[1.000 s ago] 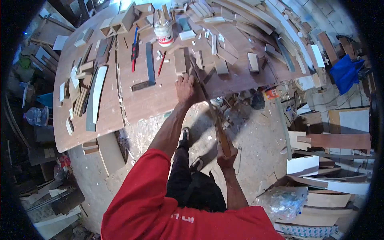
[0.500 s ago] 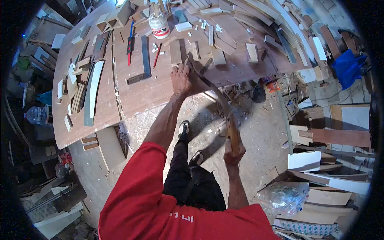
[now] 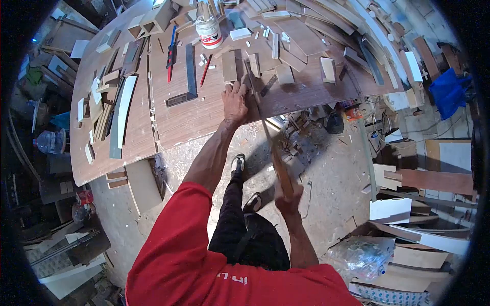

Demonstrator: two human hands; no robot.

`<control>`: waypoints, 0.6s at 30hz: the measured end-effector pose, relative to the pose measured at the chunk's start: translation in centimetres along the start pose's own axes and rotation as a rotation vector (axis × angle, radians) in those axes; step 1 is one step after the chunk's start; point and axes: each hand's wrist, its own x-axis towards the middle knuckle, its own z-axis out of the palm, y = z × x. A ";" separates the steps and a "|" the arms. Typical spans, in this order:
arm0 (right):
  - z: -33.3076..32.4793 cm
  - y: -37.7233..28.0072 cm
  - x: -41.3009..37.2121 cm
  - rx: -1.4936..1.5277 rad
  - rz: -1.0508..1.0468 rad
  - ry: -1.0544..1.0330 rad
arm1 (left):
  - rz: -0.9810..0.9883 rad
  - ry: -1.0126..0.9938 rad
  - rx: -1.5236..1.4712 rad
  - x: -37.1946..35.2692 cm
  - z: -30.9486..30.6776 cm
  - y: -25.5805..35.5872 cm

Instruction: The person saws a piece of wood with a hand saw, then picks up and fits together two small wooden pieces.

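Note:
My left hand point(image 3: 235, 104) is at the table's near edge, its curled fingers gripping the near end of a wooden block point(image 3: 229, 67). My right hand point(image 3: 289, 198) is wrapped round the wooden handle of a handsaw point(image 3: 267, 133), below the table's edge. The saw's long blade slants up and away, its far end just right of the block and my left fingers. Whether its teeth touch wood is too small to tell. A try square point(image 3: 191, 76) and a red pencil point(image 3: 205, 70) lie left of the block.
A white glue tub point(image 3: 208, 34) with sticks in it stands farther back on the table point(image 3: 138, 153). Wood offcuts point(image 3: 327, 70) lie to the right, and strips point(image 3: 124, 109) to the left. Scraps litter the floor; boards point(image 3: 434, 178) are stacked at the right.
My right hand and the saw's handle have swung slightly left and toward me, so the blade now appears more edge-on. My left hand stays on the block; the view has shifted slightly.

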 end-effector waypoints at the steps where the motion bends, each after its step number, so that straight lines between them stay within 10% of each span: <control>1: 0.9 0.3 1.2 0.015 -0.030 0.019 | 0.009 0.050 0.000 -0.1 0.2 -0.3; 13: -1.4 -2.6 -1.9 0.040 0.262 -0.097 | 0.096 0.138 -0.016 0.3 0.5 -0.5; 18: 2.3 0.0 3.9 -0.001 0.060 -0.027 | 0.110 0.116 -0.057 0.7 -0.6 0.0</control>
